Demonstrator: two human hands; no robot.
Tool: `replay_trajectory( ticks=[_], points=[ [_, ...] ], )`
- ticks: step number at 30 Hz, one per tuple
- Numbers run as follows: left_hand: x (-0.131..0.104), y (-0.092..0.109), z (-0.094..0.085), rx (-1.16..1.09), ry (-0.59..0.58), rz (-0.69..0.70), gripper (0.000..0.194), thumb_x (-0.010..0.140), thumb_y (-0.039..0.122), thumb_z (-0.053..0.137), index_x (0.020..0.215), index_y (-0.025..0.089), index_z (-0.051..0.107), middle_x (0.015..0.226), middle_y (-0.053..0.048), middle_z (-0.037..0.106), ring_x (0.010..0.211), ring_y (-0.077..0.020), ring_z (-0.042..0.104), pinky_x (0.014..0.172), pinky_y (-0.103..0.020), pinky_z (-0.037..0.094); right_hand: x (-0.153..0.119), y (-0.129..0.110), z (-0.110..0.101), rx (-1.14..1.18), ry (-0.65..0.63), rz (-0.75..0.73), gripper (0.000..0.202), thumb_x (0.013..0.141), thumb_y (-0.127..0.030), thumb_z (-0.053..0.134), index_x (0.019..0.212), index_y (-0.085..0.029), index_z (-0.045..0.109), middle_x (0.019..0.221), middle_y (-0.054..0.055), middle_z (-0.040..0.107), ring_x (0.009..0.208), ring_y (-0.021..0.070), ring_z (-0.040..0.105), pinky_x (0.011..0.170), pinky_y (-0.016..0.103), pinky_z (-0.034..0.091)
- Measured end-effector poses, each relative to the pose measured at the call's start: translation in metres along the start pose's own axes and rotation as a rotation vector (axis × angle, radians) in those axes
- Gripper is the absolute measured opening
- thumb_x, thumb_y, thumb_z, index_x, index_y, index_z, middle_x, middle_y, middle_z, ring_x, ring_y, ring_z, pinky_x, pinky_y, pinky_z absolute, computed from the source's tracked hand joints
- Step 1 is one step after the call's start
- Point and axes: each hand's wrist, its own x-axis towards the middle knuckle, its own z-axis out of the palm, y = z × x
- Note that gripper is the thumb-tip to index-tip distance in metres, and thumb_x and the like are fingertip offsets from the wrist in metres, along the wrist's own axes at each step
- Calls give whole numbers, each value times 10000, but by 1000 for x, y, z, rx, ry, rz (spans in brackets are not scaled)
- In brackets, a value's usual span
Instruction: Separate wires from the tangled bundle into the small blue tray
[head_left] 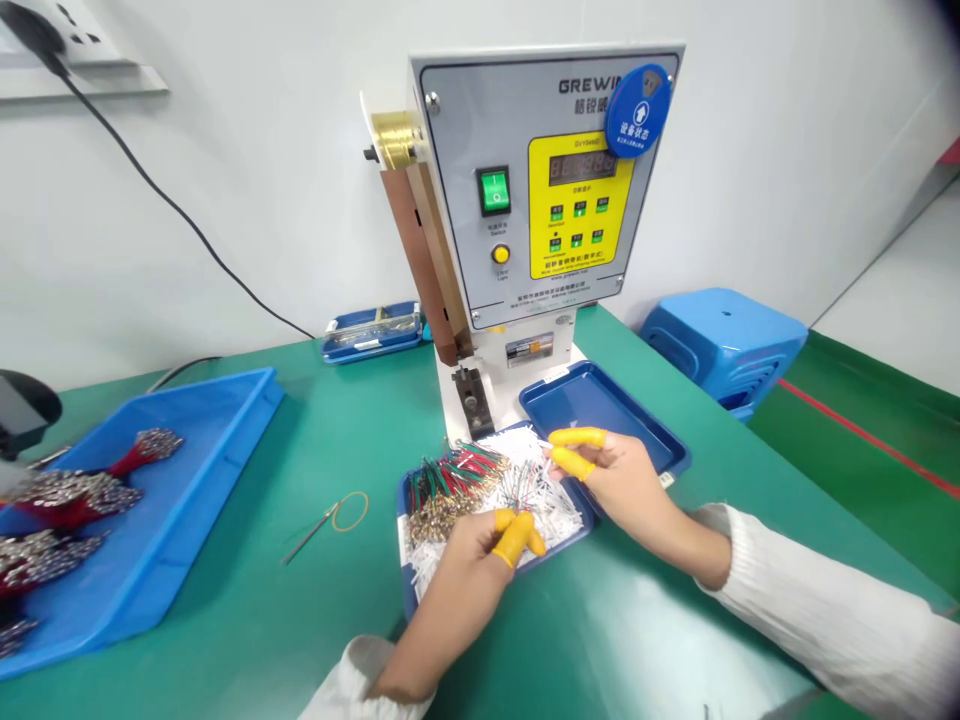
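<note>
My left hand (476, 565), in yellow finger cots, is closed in a pinch over the front of a blue tray. A few thin wires (517, 487), dark and red, fan out above its fingertips. To the right, my right hand (611, 480) also wears yellow finger cots and pinches a small white tube (547, 447) at the tray's right side. Many short white tubes (559, 510) fill much of the blue tray (407, 590). On the tray's left lies a bundle of green, red and black wires (457, 470) with brass-coloured terminals (435, 520).
A grey machine (517, 240) with a yellow panel stands behind the tray. Beside it lies another blue tray (679, 455). At left, a large blue bin (202, 480) holds terminal-ended red wire bundles (75, 497). Tweezers (309, 533) and a rubber band (350, 511) lie on the green table (300, 620).
</note>
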Motion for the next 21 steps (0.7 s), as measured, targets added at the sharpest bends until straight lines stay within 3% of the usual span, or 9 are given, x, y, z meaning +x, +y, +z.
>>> replay_trajectory(
  ticks=[6,11,21],
  points=[
    [-1,2,1,21,-90,-31,293,895,281,510,751,154,732,563,28,463,543,-123,382,543,-259,248,-6,-3,-1,-53,3,-118,218,805,-330,854,971,-205,790,833,41,803,736,199,781,772,351,681],
    [-1,0,1,-13,-70,-22,256,839,236,499,738,154,720,560,25,481,551,-126,395,550,-255,265,-7,-5,1,-43,9,-136,204,806,-322,855,963,-209,788,824,34,804,725,192,784,758,331,683],
    [0,-2,0,7,-79,-41,285,899,285,521,788,151,747,562,29,472,542,-123,388,546,-254,262,-4,-5,-2,-53,31,-100,265,795,-346,861,987,-186,773,831,52,808,733,206,786,802,372,681]
  ],
)
